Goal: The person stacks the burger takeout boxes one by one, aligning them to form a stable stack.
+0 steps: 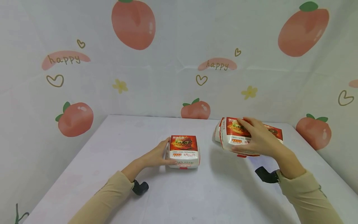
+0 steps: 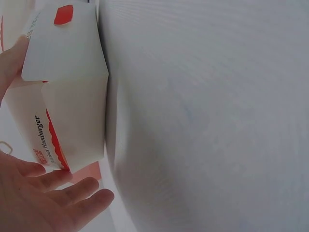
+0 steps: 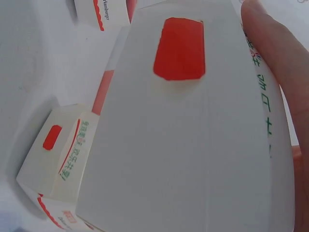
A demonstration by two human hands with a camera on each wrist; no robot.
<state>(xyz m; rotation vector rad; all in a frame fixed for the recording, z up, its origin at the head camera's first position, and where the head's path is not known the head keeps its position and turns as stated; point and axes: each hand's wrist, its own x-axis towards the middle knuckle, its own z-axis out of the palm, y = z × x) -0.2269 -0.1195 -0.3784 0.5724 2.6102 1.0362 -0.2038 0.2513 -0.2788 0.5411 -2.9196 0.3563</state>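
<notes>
A white hamburger box point(image 1: 183, 157) with a red burger picture on its lid sits on the table. My left hand point(image 1: 155, 155) holds it at its left side, thumb point(image 2: 12, 60) on the front flap and fingers point(image 2: 53, 180) towards the far side. At the right, my right hand point(image 1: 261, 138) grips a second hamburger box point(image 1: 232, 133), tilted and raised above the table; its white side and red tab point(image 3: 181, 48) fill much of the right wrist view. Behind that raised box, more hamburger boxes show partly at its left point(image 1: 217, 133) and right point(image 1: 275, 132).
The white table point(image 1: 134, 133) runs back to a cloth wall point(image 1: 156, 90) printed with peaches, hearts and flowers. Two boxes appear at the left of the right wrist view, one lower point(image 3: 53, 159) and one near the top edge point(image 3: 104, 12). Black wrist mounts point(image 1: 139, 188) hang under the sleeves.
</notes>
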